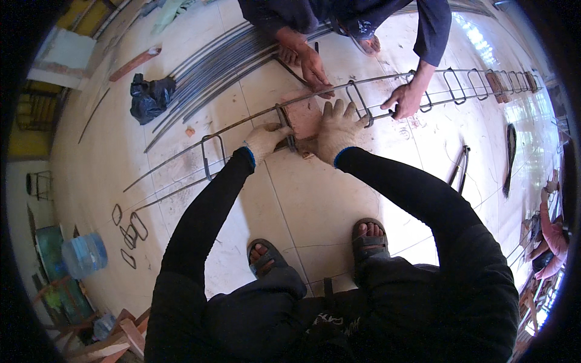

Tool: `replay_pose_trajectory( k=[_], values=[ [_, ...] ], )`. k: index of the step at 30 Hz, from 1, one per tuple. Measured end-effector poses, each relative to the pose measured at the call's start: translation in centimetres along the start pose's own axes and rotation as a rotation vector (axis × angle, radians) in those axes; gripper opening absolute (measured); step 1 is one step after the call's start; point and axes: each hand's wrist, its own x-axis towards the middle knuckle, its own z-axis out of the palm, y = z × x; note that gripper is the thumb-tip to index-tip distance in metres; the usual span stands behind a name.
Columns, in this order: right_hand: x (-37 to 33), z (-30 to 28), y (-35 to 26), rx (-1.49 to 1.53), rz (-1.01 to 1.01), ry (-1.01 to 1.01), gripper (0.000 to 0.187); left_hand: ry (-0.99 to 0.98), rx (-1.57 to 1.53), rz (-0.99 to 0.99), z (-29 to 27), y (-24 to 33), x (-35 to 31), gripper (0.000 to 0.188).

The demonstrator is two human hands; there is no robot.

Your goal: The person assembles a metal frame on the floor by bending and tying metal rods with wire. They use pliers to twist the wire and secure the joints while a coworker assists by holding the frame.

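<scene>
A long rebar cage (pixel 239 124) of thin bars with rectangular stirrups lies across the floor before me, over a reddish brick (pixel 301 115). My left hand (pixel 263 140), in a pale work glove, is closed with its fingers on a stirrup (pixel 282 117) just left of the brick. Gloved too, my right hand (pixel 339 130) has its fingers spread at the brick's right side, touching the lower bar, close to another stirrup (pixel 359 100). Opposite me, a co-worker's hand (pixel 315 69) is at the upper bar, and their other hand (pixel 407 100) is on the cage farther right.
Loose steel bars (pixel 209 69) lie at the far left by a black plastic bag (pixel 151 97). Several loose stirrups (pixel 129 233) are on the floor at left, near a blue water jug (pixel 85 255). Long-handled pliers or cutters (pixel 461 169) and a wire bundle (pixel 510 160) lie at right.
</scene>
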Motion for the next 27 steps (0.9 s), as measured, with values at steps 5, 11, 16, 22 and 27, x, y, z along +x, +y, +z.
replay_pose_trajectory(
  k=[5, 11, 16, 22, 27],
  values=[
    [-0.3, -1.7, -1.2, 0.022, -0.001, -0.077, 0.134, 0.043, -0.072, 0.005, -0.1, -1.5, -0.1, 0.055],
    [-0.2, -1.2, -0.5, 0.061, -0.048, 0.034, 0.129, 0.045, -0.294, 0.056, -0.2, -1.6, 0.6, 0.045],
    [-0.7, -2.8, -0.6, 0.093, -0.066, 0.065, 0.126, 0.042, -0.289, 0.050, -1.2, 0.1, -0.5, 0.039],
    [-1.3, -3.0, -0.5, 0.103, -0.091, 0.200, 0.125, 0.099, -0.267, 0.081, -2.1, 1.2, -1.4, 0.043],
    [-1.2, -3.1, -0.3, 0.123, -0.099, 0.303, 0.125, 0.071, -0.273, 0.118, -2.7, 2.8, -2.1, 0.041]
  ],
)
